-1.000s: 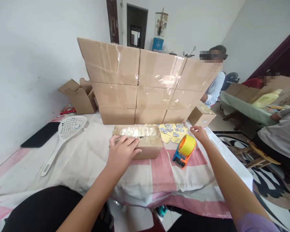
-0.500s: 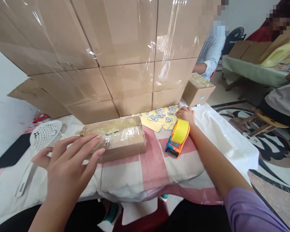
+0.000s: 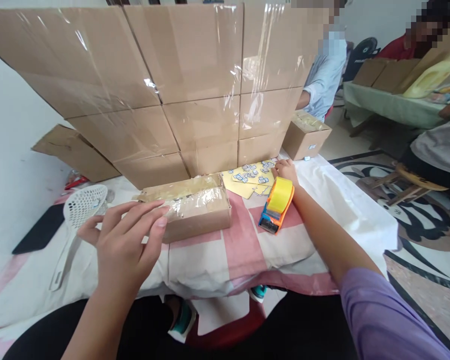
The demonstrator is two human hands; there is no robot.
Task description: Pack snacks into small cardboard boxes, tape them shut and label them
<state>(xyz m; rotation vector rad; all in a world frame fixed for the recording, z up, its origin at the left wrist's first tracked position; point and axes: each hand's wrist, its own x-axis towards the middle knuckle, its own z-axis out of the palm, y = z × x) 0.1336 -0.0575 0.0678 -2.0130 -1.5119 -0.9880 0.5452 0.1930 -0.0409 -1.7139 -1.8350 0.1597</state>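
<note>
Box (image 3: 197,219) brown, oblong, taped top glossy; left grip (image 3: 124,242) spread apart; right grip (image 3: 287,172): can't tell.

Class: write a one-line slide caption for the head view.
Left hand by a taped box, right hand at yellow sheets, tape dispenser nearby, stacked boxes behind.

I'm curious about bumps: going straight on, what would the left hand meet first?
The left hand would probably meet the taped box first, though whether it already touches it is unclear.
</note>
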